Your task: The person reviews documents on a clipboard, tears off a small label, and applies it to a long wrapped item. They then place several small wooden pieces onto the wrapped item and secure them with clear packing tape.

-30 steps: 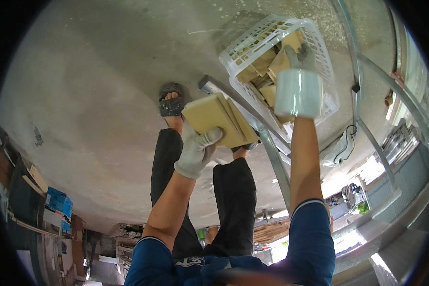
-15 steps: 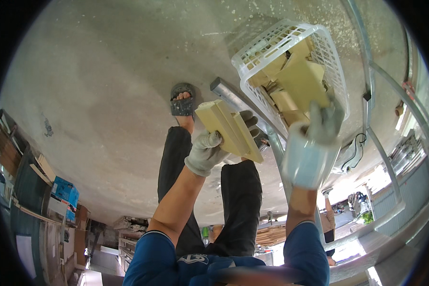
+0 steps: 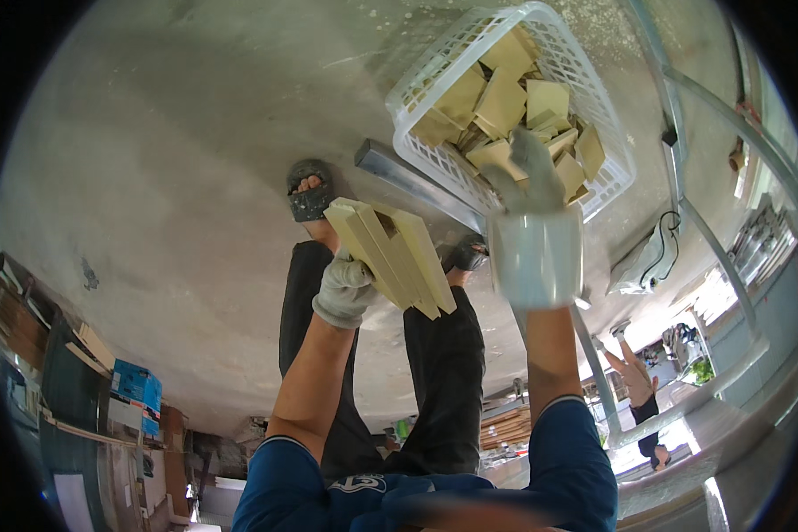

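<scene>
My left hand [image 3: 344, 288], in a grey work glove, is closed round a stack of flat pale-yellow pieces [image 3: 403, 266], tilted above my knees. Their edges are uneven, with a dark gap near the top. My right hand [image 3: 534, 173], also gloved, reaches over the near side of a white plastic basket [image 3: 607, 182] with its fingers apart, and I see nothing in its grasp. Loose pale-yellow pieces [image 3: 501, 102] fill the basket at mixed angles. A clear, bluish, wide cylindrical band [image 3: 537, 259] encircles my right wrist.
A square metal bar [image 3: 421, 186] lies along the basket's left side. Metal tube framing [image 3: 678, 168] runs up the right. A white bag [image 3: 645, 262] with a dark cord lies on the floor. Another person [image 3: 638, 381] is far off at lower right. A blue box [image 3: 136, 387] stands at left.
The yellow piece at my right hand's fingertips is gone from them, and that hand has moved left. The stack in my left hand has shifted left and down. The basket appears higher and further left.
</scene>
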Demonstrator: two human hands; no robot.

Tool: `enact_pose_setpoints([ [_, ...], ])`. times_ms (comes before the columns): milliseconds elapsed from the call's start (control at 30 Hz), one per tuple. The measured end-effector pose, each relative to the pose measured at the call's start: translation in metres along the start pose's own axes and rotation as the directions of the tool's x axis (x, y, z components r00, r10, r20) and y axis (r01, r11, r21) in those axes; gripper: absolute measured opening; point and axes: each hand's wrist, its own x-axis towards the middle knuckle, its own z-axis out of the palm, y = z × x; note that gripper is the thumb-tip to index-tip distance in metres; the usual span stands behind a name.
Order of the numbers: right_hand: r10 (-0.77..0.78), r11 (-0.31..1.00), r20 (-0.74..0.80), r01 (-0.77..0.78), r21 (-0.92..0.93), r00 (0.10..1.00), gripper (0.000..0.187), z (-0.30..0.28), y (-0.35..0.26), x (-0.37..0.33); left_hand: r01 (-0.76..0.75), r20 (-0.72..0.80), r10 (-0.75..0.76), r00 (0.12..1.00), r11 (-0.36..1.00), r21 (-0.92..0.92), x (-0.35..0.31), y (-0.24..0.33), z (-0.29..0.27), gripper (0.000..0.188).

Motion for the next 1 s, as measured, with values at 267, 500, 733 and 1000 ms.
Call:
enact_pose_setpoints([
  [267,-0.129,0.798,0.059,0.139,-0.586,0.99,0.06,0.028,0.04,0.084,-0.004,0.017,0.003,1.0,0.998,0.061,-0.007,-0.005,-0.013,0.073],
  [500,-0.03,0.935,-0.239,-0.058,-0.35,0.971,0.043,-0.015,0.029,0.051,0.113,-0.121,-0.099,0.988,0.987,0.117,0.001,0.0,0.008,0.091],
  [733,-0.134,0.824,0.34,0.295,-0.484,0.931,0.059,-0.059,0.013,-0.038,0.232,-0.198,-0.161,0.967,0.881,0.413,0.014,0.018,0.057,0.103],
  [1000,-0.067,0.996,0.772,0.088,0.014,0.632,0.056,-0.048,0.002,-0.06,0.342,-0.152,-0.321,0.935,0.699,0.628,0.014,0.003,0.063,0.11],
])
